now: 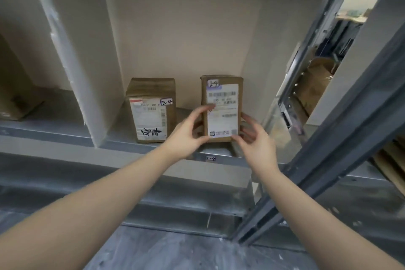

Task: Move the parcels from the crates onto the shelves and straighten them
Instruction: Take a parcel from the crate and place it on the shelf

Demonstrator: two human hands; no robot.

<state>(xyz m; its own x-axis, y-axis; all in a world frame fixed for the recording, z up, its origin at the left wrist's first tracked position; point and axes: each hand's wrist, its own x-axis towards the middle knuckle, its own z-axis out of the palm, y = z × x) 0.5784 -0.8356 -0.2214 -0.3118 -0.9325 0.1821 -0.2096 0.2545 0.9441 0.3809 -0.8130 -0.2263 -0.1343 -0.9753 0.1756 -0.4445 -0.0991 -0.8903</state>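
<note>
Head view: my left hand (188, 130) pinches the parcel (222, 105) at its left edge, thumb on the label; my right hand (255, 138) grips its right side; it stands upright on the shelf (142, 149), right of another box (151, 114); I'd square it gently, label outward.

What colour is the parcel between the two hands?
Brown cardboard parcel, with a white printed label on its front; seen in the head view.
</note>
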